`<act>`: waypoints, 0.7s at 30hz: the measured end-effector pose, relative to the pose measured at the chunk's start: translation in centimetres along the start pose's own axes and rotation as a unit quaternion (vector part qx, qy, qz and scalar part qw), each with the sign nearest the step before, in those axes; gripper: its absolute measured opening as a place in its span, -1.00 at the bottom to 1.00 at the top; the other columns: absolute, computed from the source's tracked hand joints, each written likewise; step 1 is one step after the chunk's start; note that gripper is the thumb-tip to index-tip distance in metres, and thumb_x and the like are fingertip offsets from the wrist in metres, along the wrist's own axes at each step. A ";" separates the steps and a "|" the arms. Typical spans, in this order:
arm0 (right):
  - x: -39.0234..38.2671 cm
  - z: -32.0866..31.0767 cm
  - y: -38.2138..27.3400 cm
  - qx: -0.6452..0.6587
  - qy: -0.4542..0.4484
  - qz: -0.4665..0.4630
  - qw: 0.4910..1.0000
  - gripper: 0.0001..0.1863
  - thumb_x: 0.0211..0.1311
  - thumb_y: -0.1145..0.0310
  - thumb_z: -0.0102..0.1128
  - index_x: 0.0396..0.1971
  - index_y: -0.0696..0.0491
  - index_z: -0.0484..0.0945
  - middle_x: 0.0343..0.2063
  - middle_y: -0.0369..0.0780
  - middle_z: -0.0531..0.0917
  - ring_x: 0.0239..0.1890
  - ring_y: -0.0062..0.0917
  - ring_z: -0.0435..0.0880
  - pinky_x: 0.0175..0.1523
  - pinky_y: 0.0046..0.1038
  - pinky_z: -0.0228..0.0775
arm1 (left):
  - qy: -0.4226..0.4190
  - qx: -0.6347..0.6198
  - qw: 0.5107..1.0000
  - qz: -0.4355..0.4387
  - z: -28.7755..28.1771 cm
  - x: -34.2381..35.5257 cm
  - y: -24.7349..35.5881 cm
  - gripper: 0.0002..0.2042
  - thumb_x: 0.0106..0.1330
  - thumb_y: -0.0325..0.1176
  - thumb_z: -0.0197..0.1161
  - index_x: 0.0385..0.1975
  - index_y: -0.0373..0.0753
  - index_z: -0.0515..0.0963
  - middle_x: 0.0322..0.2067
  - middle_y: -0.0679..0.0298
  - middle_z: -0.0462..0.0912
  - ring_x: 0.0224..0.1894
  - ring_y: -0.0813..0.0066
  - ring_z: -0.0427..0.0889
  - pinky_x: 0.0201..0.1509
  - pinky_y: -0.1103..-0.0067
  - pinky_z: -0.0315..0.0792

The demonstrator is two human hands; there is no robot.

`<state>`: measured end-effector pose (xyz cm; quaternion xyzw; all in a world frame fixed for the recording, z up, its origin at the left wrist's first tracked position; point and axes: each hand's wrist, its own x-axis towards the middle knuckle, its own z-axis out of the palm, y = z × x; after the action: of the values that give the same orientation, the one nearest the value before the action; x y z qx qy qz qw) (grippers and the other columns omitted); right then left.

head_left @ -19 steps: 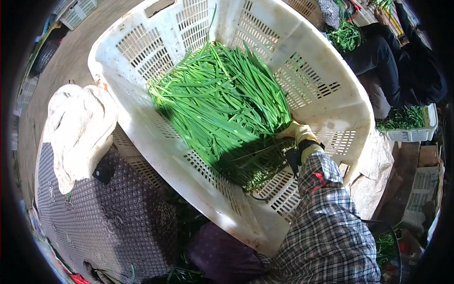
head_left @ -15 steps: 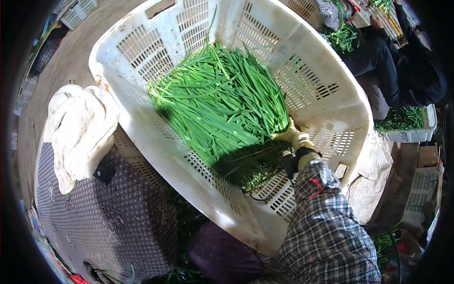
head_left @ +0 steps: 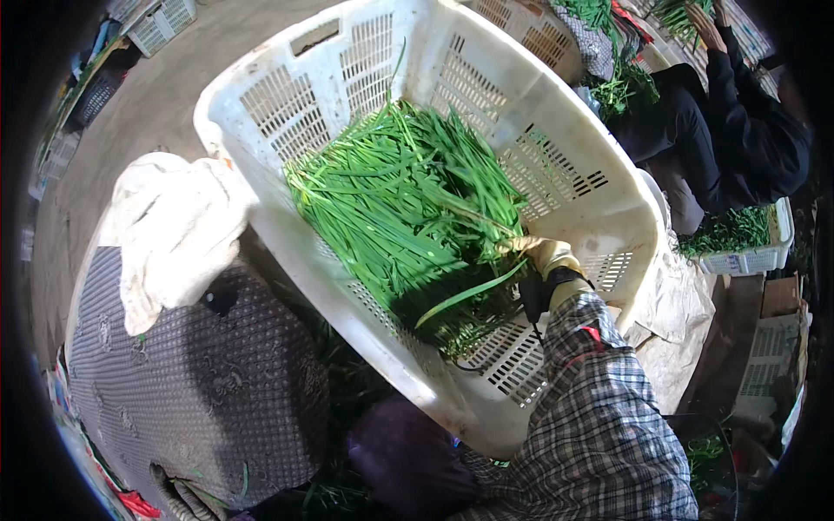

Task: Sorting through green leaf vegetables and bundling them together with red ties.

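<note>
My right hand [head_left: 549, 253], in a pale yellowish glove, reaches into a large white plastic basket [head_left: 599, 221] with slotted walls. Its fingers are closed at the right edge of a thick layer of long, flat green leaves, which look like garlic chives [head_left: 391, 191]. A single bright leaf [head_left: 469, 297] curves down and left from beside the fingers. What sits inside the grip is partly hidden. A dark band circles the wrist above a checked sleeve [head_left: 599, 391]. My left hand does not show.
A white cloth [head_left: 178, 230] drapes over a grey patterned cover [head_left: 191, 382] left of the basket. At the right, another person in dark clothes [head_left: 738, 130] sits handling greens beside a smaller white crate [head_left: 756, 256]. Pale sacking [head_left: 682, 321] lies against the basket's right side.
My right hand has lifted slightly, and a long leaf now sticks out beside it. Leaves near it are disturbed. The whole view has shifted a little. The other person's hands are raised.
</note>
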<state>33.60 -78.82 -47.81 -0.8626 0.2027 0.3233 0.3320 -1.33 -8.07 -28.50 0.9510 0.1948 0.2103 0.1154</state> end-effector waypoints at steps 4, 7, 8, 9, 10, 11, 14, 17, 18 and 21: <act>-2.9 0.2 -3.2 0.270 -0.070 0.011 0.960 -0.44 0.20 0.05 0.26 0.14 0.02 0.45 0.01 -0.25 0.62 0.10 -0.35 0.55 0.21 -0.37 0.37 | -0.065 -0.070 0.980 -0.173 -0.5 0.0 0.5 -0.49 0.47 -0.29 -0.02 0.35 -0.34 0.13 0.29 0.08 0.32 0.33 0.32 0.27 0.38 0.45 0.16; -5.4 2.7 -6.5 0.414 -0.123 -0.004 0.902 -0.45 0.20 0.07 0.27 0.13 0.02 0.47 0.00 -0.24 0.63 0.09 -0.36 0.56 0.19 -0.39 0.38 | -0.073 -0.219 0.972 -0.050 0.3 4.0 10.6 -0.51 0.36 -0.41 0.11 0.28 -0.32 0.22 0.18 0.04 0.40 0.26 0.22 0.36 0.35 0.37 0.23; -6.3 3.4 -7.5 0.447 -0.137 -0.009 0.884 -0.46 0.20 0.07 0.27 0.12 0.02 0.47 0.00 -0.24 0.63 0.09 -0.37 0.56 0.19 -0.39 0.39 | -0.109 -0.272 0.956 0.005 0.4 5.5 14.9 -0.51 0.32 -0.44 0.15 0.25 -0.31 0.25 0.15 0.02 0.42 0.24 0.18 0.39 0.33 0.35 0.26; -7.3 4.3 -8.3 0.477 -0.149 -0.014 0.866 -0.46 0.20 0.08 0.27 0.12 0.02 0.48 -0.01 -0.23 0.63 0.08 -0.38 0.56 0.18 -0.40 0.39 | -0.129 -0.312 0.938 0.077 0.8 6.3 18.6 -0.50 0.28 -0.48 0.20 0.23 -0.30 0.28 0.11 0.01 0.45 0.21 0.15 0.42 0.32 0.32 0.28; -8.3 4.4 -8.8 0.494 -0.148 -0.015 0.856 -0.47 0.20 0.08 0.27 0.12 0.02 0.48 -0.01 -0.23 0.63 0.08 -0.38 0.56 0.17 -0.41 0.40 | -0.287 -0.451 0.845 -0.024 1.3 8.4 23.9 -0.56 0.34 -0.54 0.05 0.24 -0.33 0.31 0.19 0.08 0.42 0.23 0.23 0.41 0.28 0.48 0.32; -9.5 4.3 -8.9 0.508 -0.145 -0.017 0.849 -0.47 0.20 0.09 0.28 0.11 0.02 0.49 -0.02 -0.23 0.64 0.08 -0.39 0.57 0.17 -0.42 0.40 | -0.338 -0.580 0.739 -0.058 3.2 9.4 27.8 -0.56 0.29 -0.58 0.11 0.20 -0.30 0.36 0.16 0.10 0.45 0.19 0.28 0.46 0.24 0.50 0.37; -13.5 5.6 -11.9 0.590 -0.233 -0.168 0.754 -0.69 0.24 0.29 0.22 -0.06 0.07 0.60 -0.19 -0.18 0.69 -0.18 -0.45 0.67 -0.09 -0.46 0.55 | -0.362 -0.518 0.748 0.204 10.0 10.7 29.5 -0.56 0.29 -0.54 0.16 0.19 -0.17 0.36 0.09 0.14 0.47 0.14 0.29 0.48 0.22 0.45 0.45; -18.9 4.1 -12.9 0.391 -0.066 -0.318 0.861 -0.67 0.34 0.28 0.06 -0.01 0.16 0.52 -0.12 -0.12 0.65 -0.14 -0.39 0.64 0.00 -0.43 0.50 | -0.492 -0.627 0.568 -0.206 6.0 9.7 36.7 -0.18 0.23 -0.19 0.37 0.38 -0.27 0.02 0.27 0.11 0.27 0.31 0.24 0.27 0.36 0.33 0.27; -21.4 3.9 -13.6 0.391 -0.082 -0.323 0.858 -0.63 0.36 0.26 0.01 0.03 0.19 0.48 -0.07 -0.08 0.62 -0.08 -0.37 0.63 0.07 -0.41 0.47 | -0.493 -0.655 0.537 -0.201 4.4 8.9 36.6 -0.06 0.16 -0.04 0.42 0.40 -0.27 -0.04 0.29 0.09 0.25 0.35 0.22 0.20 0.38 0.29 0.20; -29.6 3.0 -14.3 0.411 -0.125 -0.356 0.830 -0.55 0.37 0.21 -0.05 0.03 0.31 0.40 -0.07 0.02 0.60 -0.08 -0.28 0.64 0.07 -0.36 0.49 | -0.529 -0.694 0.477 -0.103 2.2 7.0 36.1 -0.14 0.21 -0.02 0.36 0.39 -0.23 0.01 0.33 0.16 0.18 0.36 0.25 0.19 0.38 0.23 0.16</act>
<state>19.49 -62.74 -22.69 -0.6113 -0.0479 0.1747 0.7704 17.11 -37.81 -17.04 0.4646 -0.0157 -0.2790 0.8403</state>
